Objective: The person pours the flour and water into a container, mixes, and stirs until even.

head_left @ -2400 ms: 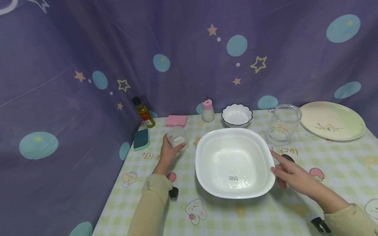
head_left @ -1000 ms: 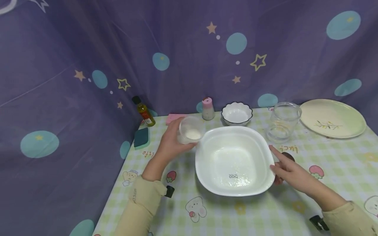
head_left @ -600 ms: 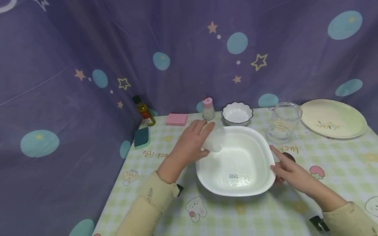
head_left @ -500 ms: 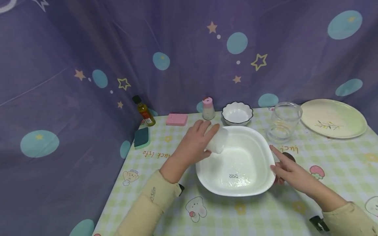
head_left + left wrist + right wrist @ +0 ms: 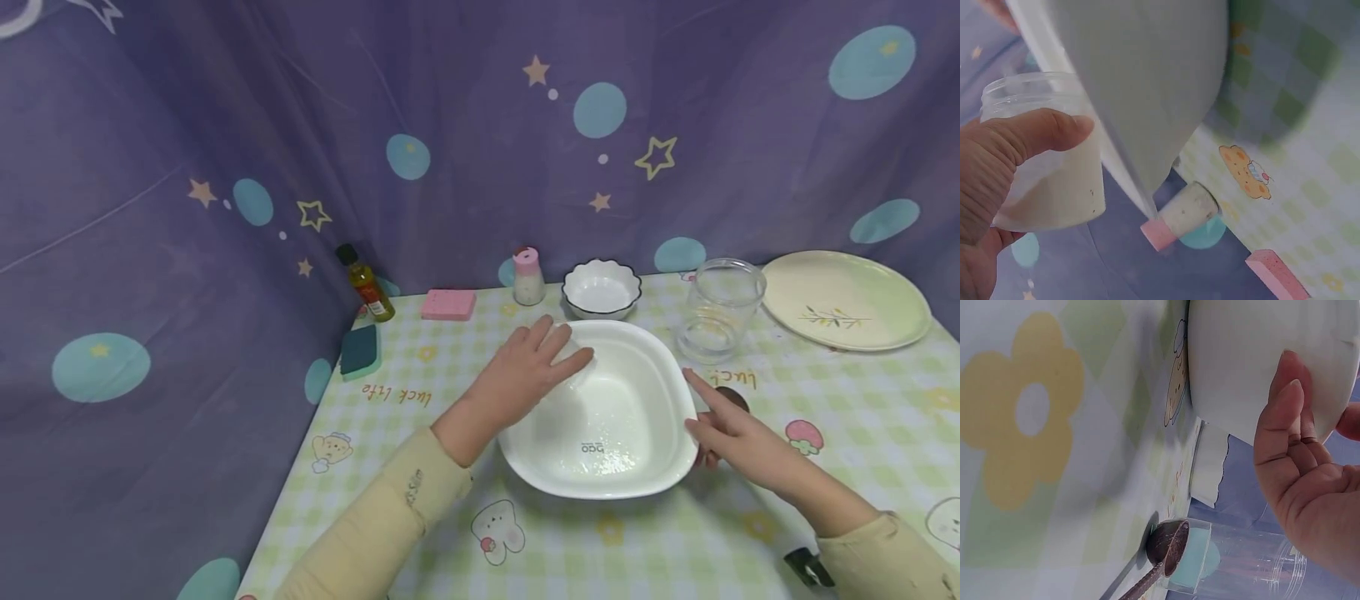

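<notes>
A checked cloth (image 5: 555,546) covers the table on my feed. Nearest, the right hand (image 5: 738,437) grips the white basin (image 5: 622,421) at its side, fingers curled against the outer wall; I'd expect stiff, slick plastic. At the basin's far-left rim, the left hand (image 5: 517,379) wraps the clear jar (image 5: 1063,184), thumb across it. I judge that light and smooth, best held mid-wall. Beyond stands a pink-topped shaker (image 5: 528,283).
</notes>
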The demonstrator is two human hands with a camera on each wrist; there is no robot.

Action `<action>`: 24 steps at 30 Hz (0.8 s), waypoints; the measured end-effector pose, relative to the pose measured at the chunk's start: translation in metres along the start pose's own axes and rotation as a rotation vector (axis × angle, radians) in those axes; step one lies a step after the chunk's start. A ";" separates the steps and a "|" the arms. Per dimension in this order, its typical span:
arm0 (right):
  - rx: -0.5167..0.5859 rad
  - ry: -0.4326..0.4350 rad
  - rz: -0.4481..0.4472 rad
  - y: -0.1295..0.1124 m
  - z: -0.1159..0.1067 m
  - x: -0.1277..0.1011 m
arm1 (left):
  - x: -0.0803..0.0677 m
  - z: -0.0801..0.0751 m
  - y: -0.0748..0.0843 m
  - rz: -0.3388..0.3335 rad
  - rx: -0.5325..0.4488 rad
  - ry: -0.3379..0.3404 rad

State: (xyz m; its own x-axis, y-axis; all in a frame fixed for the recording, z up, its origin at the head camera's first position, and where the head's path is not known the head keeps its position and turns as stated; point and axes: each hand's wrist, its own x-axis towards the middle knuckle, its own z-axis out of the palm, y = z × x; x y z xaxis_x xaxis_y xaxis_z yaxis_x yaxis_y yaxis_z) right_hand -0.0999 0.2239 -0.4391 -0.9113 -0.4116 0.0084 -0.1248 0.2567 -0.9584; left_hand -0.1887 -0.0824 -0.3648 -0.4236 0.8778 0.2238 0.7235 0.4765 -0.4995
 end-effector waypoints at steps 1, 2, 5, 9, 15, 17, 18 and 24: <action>0.001 -0.001 -0.001 0.000 0.000 0.000 | 0.001 0.000 0.002 0.021 0.023 -0.020; 0.002 -0.001 -0.002 0.000 0.000 0.000 | 0.002 -0.001 0.005 0.041 0.042 -0.037; 0.000 0.001 0.003 0.000 0.000 0.000 | 0.006 0.000 0.011 0.098 0.077 -0.062; 0.004 -0.001 -0.003 0.001 0.000 0.000 | 0.010 0.003 0.017 0.139 0.095 -0.058; 0.010 -0.006 -0.011 0.003 0.000 0.001 | 0.011 0.002 0.017 0.131 0.122 -0.055; 0.011 -0.007 -0.008 0.003 0.000 0.001 | 0.010 0.001 0.015 0.111 0.129 -0.058; 0.012 -0.007 -0.007 0.003 0.000 0.001 | 0.010 0.000 0.014 0.102 0.133 -0.057; 0.017 -0.008 -0.005 0.003 0.000 0.001 | 0.007 -0.001 0.010 0.068 0.099 -0.067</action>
State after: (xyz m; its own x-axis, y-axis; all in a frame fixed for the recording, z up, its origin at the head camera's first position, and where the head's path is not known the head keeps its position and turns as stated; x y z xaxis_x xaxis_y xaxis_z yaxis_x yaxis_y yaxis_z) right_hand -0.1011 0.2244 -0.4415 -0.9074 -0.4201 0.0109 -0.1224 0.2393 -0.9632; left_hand -0.1837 -0.0717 -0.3674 -0.4135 0.9009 0.1322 0.6959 0.4063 -0.5921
